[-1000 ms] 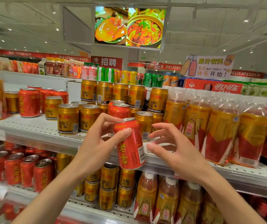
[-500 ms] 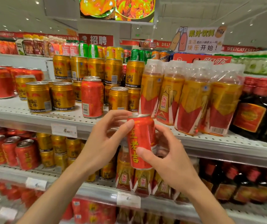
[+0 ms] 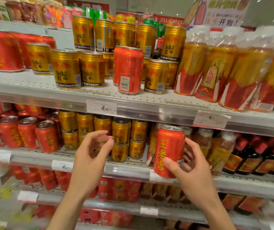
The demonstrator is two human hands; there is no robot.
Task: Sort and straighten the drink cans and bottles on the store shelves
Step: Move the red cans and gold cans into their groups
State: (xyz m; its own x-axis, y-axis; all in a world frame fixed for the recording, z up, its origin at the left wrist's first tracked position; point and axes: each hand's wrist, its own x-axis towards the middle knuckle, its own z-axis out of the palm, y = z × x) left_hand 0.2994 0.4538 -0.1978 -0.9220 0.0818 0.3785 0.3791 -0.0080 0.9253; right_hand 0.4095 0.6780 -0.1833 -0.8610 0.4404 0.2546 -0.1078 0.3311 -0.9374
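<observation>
One red can (image 3: 169, 151) is off the shelves, gripped upright by the right hand (image 3: 192, 170) in front of the middle shelf (image 3: 129, 171). Her left hand (image 3: 92, 156) hovers beside it, fingers loosely curled, holding nothing. With a one-handed hold, the can could slip, or clip the stacked gold cans (image 3: 121, 140) going in.

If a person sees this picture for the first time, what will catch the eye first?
First, the red can with yellow characters, gripped by the right hand before the middle shelf. The left hand hangs empty beside it, fingers loosely curled. Next, a lone red can standing among gold cans on the upper shelf.
</observation>
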